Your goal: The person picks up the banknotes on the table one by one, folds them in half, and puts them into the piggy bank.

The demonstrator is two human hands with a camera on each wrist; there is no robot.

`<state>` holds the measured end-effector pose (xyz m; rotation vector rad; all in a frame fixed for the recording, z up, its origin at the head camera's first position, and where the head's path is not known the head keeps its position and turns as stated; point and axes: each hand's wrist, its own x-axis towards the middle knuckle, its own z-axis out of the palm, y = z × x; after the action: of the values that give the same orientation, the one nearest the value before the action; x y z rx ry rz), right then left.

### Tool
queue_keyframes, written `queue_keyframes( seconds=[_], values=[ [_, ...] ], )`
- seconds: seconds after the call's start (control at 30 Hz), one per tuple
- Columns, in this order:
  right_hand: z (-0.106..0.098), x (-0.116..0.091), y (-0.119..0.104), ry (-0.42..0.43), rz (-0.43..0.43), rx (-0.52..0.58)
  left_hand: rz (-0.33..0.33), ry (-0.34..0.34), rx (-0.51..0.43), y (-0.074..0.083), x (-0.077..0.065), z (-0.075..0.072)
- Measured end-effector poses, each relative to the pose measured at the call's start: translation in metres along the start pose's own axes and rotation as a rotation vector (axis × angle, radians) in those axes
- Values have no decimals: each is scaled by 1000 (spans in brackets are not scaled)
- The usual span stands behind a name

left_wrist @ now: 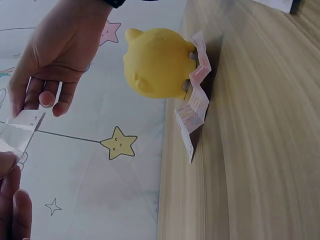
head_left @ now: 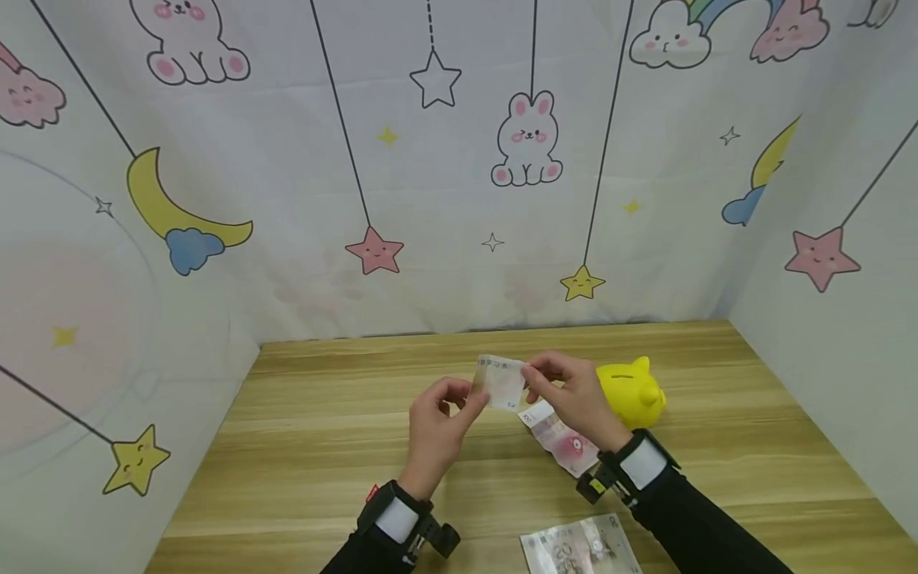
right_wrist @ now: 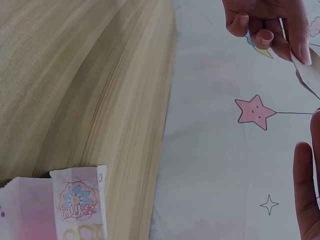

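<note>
The left hand [head_left: 439, 429] and the right hand [head_left: 571, 392] pinch opposite ends of a pale paper note [head_left: 502, 383], held above the wooden table [head_left: 323, 430] near a yellow piggy bank [head_left: 633, 395]. Pulling outward could tear it (it looks thin), and lowering the right hand might disturb the creased pink note [head_left: 554, 438] lying beside the bank.
</note>
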<state>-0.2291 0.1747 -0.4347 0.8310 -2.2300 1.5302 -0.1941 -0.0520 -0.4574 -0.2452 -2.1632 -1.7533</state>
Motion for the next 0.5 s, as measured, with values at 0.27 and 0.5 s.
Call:
queue_keyframes(
  seconds=[0.27, 0.5],
  values=[
    [7, 1, -2, 7, -6, 21, 362, 153, 258, -3, -2, 4],
    [10, 1, -4, 30, -14, 17, 610, 180, 494, -1, -1, 5]
  ],
)
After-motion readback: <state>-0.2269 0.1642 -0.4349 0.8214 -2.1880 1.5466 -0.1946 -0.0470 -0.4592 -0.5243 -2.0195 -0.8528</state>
